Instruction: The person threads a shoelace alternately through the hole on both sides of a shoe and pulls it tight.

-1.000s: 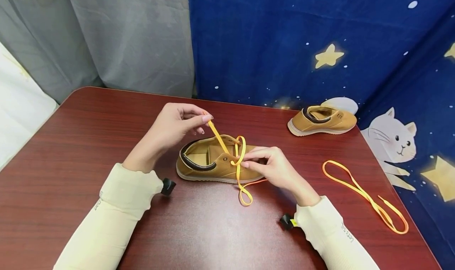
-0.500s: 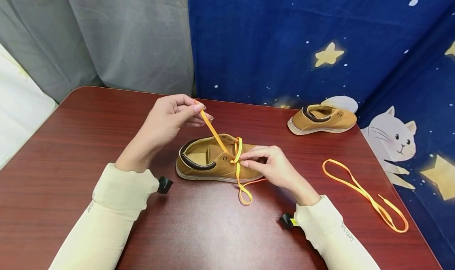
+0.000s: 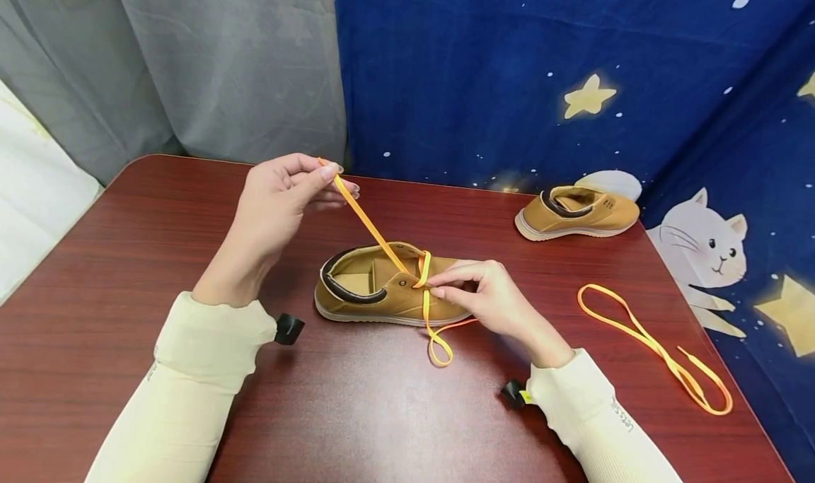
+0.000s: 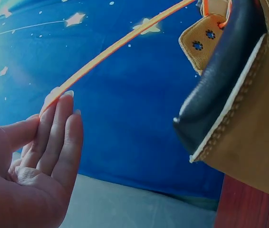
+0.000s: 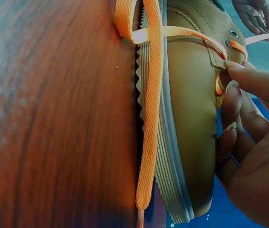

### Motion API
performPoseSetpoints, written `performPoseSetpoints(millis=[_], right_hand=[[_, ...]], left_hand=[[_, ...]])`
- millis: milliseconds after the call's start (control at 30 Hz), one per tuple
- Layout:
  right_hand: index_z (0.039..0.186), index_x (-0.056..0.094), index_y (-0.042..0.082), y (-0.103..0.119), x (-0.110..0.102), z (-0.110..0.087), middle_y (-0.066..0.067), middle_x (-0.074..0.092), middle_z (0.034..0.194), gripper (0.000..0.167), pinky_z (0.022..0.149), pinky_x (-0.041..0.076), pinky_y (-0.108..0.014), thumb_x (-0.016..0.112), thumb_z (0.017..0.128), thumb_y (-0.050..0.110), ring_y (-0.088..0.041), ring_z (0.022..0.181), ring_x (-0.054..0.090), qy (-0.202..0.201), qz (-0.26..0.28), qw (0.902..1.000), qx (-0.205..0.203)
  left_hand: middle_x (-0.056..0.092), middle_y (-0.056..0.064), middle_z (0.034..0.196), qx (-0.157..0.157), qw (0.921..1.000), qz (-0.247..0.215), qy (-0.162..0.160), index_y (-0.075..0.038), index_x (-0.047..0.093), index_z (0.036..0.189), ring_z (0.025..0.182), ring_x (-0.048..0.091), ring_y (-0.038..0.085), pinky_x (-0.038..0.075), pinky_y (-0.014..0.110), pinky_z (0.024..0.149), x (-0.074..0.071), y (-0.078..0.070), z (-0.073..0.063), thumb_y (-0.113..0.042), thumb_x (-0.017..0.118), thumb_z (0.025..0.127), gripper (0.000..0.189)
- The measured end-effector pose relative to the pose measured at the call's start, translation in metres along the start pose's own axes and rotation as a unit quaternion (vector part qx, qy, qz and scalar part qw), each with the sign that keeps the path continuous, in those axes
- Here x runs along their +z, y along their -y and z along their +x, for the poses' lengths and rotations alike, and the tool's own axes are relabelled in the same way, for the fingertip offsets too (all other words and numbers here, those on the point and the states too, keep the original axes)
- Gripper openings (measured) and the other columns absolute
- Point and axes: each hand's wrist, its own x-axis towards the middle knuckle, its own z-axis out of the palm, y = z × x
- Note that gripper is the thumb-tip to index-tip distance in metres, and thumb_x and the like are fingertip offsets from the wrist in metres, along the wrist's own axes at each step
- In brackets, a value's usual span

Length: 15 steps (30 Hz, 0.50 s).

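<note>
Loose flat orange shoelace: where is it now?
In the head view, the loose orange shoelace lies on the red-brown table near its right edge, in front of the unlaced tan shoe, right of the right hand.

We are looking at a curtained-off corner with a wood-grain table [image 3: 388, 412] – a grey curtain [image 3: 248, 73] and a blue curtain [image 3: 446, 73] behind it, the blue one printed with yellow stars and a white cat. Home or studio – we cannot tell.
</note>
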Motion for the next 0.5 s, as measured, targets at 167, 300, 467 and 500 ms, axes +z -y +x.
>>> performPoseSetpoints(millis=[167, 300, 467, 500], right_hand=[[0.104, 0.081, 0.014, 0.0004, -0.0004, -0.0009, -0.002, 0.077, 0.096, 0.018, 0.064, 0.047, -0.019, 0.077, 0.088, 0.007, -0.006, 0.078, 0.061, -0.001, 0.001, 1.0000, 0.000], [0.106, 0.080, 0.013, 0.0009, -0.0008, -0.0010, -0.002, 0.078, 0.096, 0.019, 0.062, 0.047, -0.019, 0.076, 0.089, 0.008, -0.006, 0.075, 0.060, 0.003, 0.002, 1.0000, -0.003], [0.108, 0.079, 0.016, 0.0033, -0.0064, -0.0018, 0.000, 0.076, 0.089, 0.019, 0.058, 0.047, -0.022, 0.077, 0.089, 0.013, -0.008, 0.067, 0.057, 0.010, -0.029, 0.9992, 0.026], [0.107, 0.079, 0.016, 0.0038, -0.0085, -0.0022, 0.001, 0.075, 0.087, 0.019, 0.057, 0.047, -0.023, 0.077, 0.089, 0.014, -0.008, 0.066, 0.057, 0.011, -0.039, 0.9987, 0.031]], left_hand=[[0.078, 0.001, 0.083, -0.006, 1.0000, 0.001, -0.006, 0.002, 0.064, 0.101, 0.081, 0.077, 0.013, 0.061, 0.027, 0.077, 0.0010, -0.0005, 0.0003, -0.008, 0.064, 0.098, 0.010], [0.078, -0.003, 0.082, -0.023, 0.9995, 0.021, 0.003, 0.001, 0.063, 0.104, 0.080, 0.077, 0.011, 0.061, 0.025, 0.078, 0.0010, 0.0011, 0.0002, -0.011, 0.064, 0.099, 0.013], [0.078, -0.005, 0.081, -0.035, 0.9981, 0.051, 0.008, 0.001, 0.063, 0.107, 0.080, 0.076, 0.009, 0.060, 0.024, 0.078, 0.0005, 0.0042, 0.0007, -0.014, 0.064, 0.099, 0.016], [0.078, -0.005, 0.081, -0.035, 0.9977, 0.058, 0.008, 0.002, 0.063, 0.107, 0.080, 0.076, 0.009, 0.060, 0.024, 0.078, 0.0005, 0.0051, 0.0010, -0.014, 0.064, 0.099, 0.018]])
